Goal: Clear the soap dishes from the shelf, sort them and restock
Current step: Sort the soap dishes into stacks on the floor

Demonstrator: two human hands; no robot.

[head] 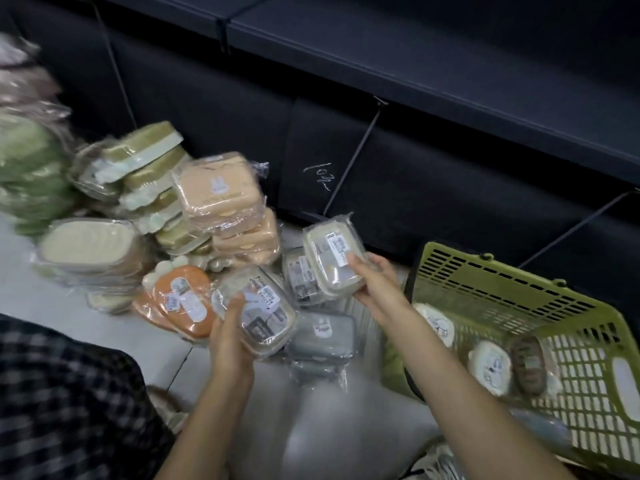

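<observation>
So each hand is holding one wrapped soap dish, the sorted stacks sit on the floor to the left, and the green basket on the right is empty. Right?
Not quite: the green basket is not empty. The head view shows several wrapped soap dishes lying inside it. The rest holds: the left hand and the right hand each hold one wrapped dish, and the stacks sit on the floor to the left.

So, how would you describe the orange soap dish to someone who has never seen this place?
Start at the green basket on the right and go left, past both hands, to the wrapped dishes piled on the floor. The orange soap dish lies at the pile's near edge, beside the left hand. Only it is bright orange; the stacked dishes behind are pale peach.
</observation>
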